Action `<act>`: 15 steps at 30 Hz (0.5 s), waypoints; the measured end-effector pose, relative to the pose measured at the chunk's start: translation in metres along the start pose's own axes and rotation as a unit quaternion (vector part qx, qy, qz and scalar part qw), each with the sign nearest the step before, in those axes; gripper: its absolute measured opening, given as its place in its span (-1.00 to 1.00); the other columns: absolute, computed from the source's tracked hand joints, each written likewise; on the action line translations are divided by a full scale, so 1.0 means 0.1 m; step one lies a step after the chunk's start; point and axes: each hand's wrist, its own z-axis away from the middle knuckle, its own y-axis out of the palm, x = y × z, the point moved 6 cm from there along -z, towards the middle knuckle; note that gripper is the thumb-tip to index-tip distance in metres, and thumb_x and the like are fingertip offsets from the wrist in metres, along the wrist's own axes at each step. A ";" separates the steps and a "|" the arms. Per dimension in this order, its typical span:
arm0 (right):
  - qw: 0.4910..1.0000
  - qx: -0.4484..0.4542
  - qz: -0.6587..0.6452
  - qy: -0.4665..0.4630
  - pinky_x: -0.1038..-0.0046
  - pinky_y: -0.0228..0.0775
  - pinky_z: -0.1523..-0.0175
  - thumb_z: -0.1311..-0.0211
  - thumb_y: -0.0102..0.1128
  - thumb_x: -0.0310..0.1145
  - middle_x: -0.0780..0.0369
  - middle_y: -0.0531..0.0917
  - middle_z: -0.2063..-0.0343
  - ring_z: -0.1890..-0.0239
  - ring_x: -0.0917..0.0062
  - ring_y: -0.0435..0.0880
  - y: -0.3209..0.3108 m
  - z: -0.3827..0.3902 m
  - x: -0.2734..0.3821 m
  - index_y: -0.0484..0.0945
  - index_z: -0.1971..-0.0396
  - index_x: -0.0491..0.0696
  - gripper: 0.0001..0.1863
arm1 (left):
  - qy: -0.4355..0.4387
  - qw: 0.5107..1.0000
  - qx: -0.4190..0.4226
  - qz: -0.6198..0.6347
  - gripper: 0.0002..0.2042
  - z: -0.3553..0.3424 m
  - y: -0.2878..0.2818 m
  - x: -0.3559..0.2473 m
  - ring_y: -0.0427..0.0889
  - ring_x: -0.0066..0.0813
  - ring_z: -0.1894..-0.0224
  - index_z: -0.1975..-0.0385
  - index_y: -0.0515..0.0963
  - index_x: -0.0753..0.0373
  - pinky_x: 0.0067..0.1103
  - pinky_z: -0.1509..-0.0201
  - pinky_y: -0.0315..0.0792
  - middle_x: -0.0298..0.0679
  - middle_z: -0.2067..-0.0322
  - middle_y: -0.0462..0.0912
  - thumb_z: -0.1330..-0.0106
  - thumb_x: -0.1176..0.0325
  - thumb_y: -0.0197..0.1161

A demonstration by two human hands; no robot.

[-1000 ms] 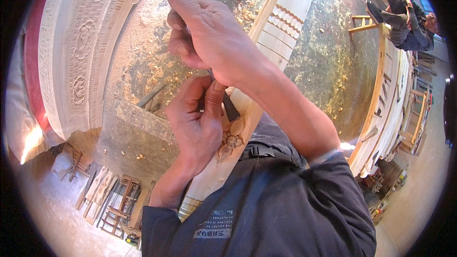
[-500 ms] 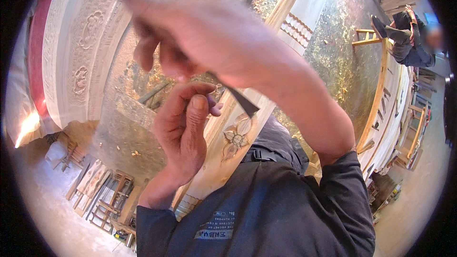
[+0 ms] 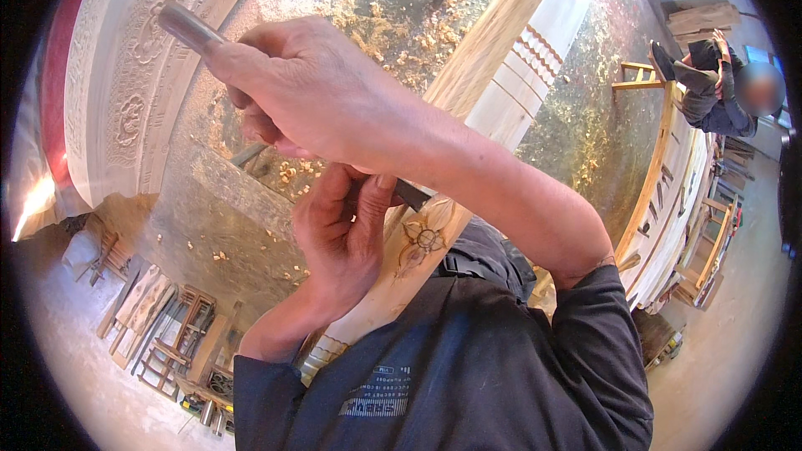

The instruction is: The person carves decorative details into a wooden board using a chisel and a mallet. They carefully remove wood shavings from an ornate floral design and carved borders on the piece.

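Right hand: fist wrapped round the chisel, handle end poking out far left; likely held high for push and for control of the angle
Left hand: thumb and bent finger pinched on the lower shaft, just beside the blade; probably low down so the edge is steered and braked
Chisel: slants from far left down to the board, blade at or just over a petal; contact with the wood, cannot tell
Board: long pale timber, runs from far right to near left, close against the person's body, seemingly so the work sits within easy reach; what supports it is hidden
Flower carving: on the board, just right of the left hand, by the dark trousers
Wavy grooves: across the board, beyond the right forearm
In the way: right forearm crosses over the board and hides its middle; left fingers cover part of the shaft
Shavings: scattered on the ground beyond the hands
Carved panel: big, pale, far left, well apart from the board
Wooden frames: near left, on the floor
Seated person: far right, beyond the work area
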 end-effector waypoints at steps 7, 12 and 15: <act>1.000 -0.004 -0.003 -0.018 0.39 0.40 0.55 -0.43 0.02 -0.10 0.24 0.59 0.69 0.66 0.58 0.56 -0.03 0.02 -0.01 0.61 0.47 -0.24 -0.52 | 0.001 1.000 -0.011 0.023 -0.79 -0.01 0.04 -0.04 0.73 -0.48 0.16 -0.02 0.56 0.47 -0.50 0.06 0.69 -0.17 0.18 0.73 -0.56 0.46 0.14; 0.999 -0.013 -0.026 -0.025 0.40 0.40 0.55 -0.45 0.01 -0.09 0.24 0.58 0.69 0.66 0.59 0.56 -0.05 0.00 -0.02 0.61 0.45 -0.23 -0.52 | -0.005 1.000 -0.016 -0.008 -0.80 -0.02 0.03 -0.04 0.72 -0.51 0.21 0.00 0.57 0.46 -0.52 0.09 0.69 -0.19 0.20 0.73 -0.56 0.45 0.15; 0.999 -0.027 -0.025 -0.026 0.41 0.40 0.56 -0.46 0.02 -0.07 0.24 0.58 0.69 0.66 0.60 0.56 -0.08 0.04 0.03 0.62 0.41 -0.23 -0.51 | 0.015 1.000 -0.017 -0.008 -0.81 -0.03 0.04 -0.06 0.71 -0.53 0.21 0.02 0.57 0.45 -0.54 0.11 0.69 -0.20 0.21 0.72 -0.56 0.45 0.16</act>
